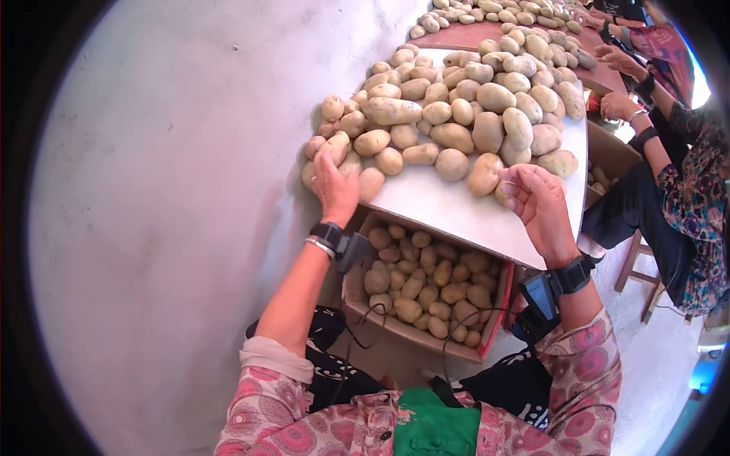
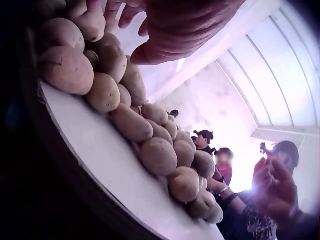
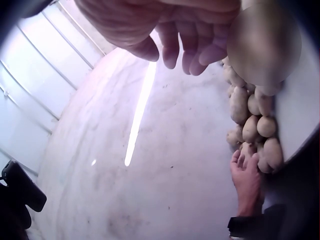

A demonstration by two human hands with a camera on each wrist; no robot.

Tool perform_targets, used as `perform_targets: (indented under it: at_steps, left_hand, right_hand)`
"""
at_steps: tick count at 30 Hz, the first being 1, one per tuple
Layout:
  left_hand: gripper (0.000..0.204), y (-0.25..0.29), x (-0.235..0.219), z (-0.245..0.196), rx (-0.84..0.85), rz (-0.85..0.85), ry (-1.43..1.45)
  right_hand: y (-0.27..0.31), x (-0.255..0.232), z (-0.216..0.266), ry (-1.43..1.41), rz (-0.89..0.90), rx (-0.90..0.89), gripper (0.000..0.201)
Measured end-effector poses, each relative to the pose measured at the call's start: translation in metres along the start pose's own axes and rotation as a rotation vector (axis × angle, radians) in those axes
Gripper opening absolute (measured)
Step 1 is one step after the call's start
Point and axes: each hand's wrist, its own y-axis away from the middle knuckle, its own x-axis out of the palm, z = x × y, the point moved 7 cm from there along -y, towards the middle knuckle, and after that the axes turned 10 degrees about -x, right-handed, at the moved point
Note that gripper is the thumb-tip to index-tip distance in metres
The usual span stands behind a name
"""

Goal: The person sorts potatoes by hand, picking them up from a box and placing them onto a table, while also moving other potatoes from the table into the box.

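A pile of potatoes (image 1: 452, 137) covers most of the white tabletop (image 1: 456, 213). My left hand (image 1: 336, 191) is at the pile's left edge, its fingertips right at a pale potato (image 1: 334, 146); in the left wrist view its fingers and thumb stand apart. On the other side, my right hand (image 1: 538, 199) hovers by the front of the pile with its fingers loosely bent. Close by its fingertips sits a tan potato (image 1: 484, 175), with a smaller one partly hidden behind the fingers. In the right wrist view, nothing shows between thumb and fingers, and a large blurred potato (image 3: 264, 45) lies beside them.
Below the table's front edge stands a cardboard box (image 1: 426, 342) holding many potatoes. Another box (image 1: 608, 152) is at the right side, near other people's hands and a wooden stool (image 1: 637, 277). Dark cables (image 1: 353, 334) hang from the wrist cameras over the near box.
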Motion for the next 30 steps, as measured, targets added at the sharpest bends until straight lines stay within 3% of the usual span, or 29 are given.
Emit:
perform_targets:
  at_steps: [3,6,8,10,12,19,24,26,30]
  left_hand:
    - [0.066,-0.026,0.000,0.031,-0.022,-0.001,-0.256]
    - [0.066,-0.048,0.012,0.050,-0.082,0.101,-0.278]
    - [0.065,-0.058,0.013,0.053,0.005,0.039,-0.320]
    - [0.067,-0.058,0.019,0.057,-0.077,0.068,-0.411]
    - [0.068,-0.062,0.021,0.064,-0.162,0.041,-0.400]
    - [0.063,-0.062,0.017,0.072,-0.131,-0.003,-0.240]
    - [0.059,-0.024,-0.038,0.038,-0.161,-0.110,0.039]
    - [0.054,0.015,-0.046,0.037,-0.317,0.124,0.459]
    - [0.051,0.112,-0.037,0.020,-0.324,0.514,0.453]
  right_hand:
    - [0.006,0.004,-0.002,0.021,-0.004,0.025,0.021]
    - [0.002,0.008,-0.002,0.018,0.002,0.016,0.022]
    - [0.002,0.005,-0.004,0.024,0.005,0.016,0.025]
    - [-0.001,0.007,-0.001,0.025,0.011,-0.022,0.027]
    - [-0.003,0.005,-0.004,0.024,-0.005,0.003,0.028]
    - [0.002,0.005,-0.002,0.042,-0.008,0.008,0.034]
    - [0.009,0.001,0.000,0.018,-0.021,0.015,0.037]
    - [0.013,-0.001,0.003,0.011,0.000,-0.019,0.037]
    - [0.018,0.003,0.001,0.000,0.027,-0.018,0.037]
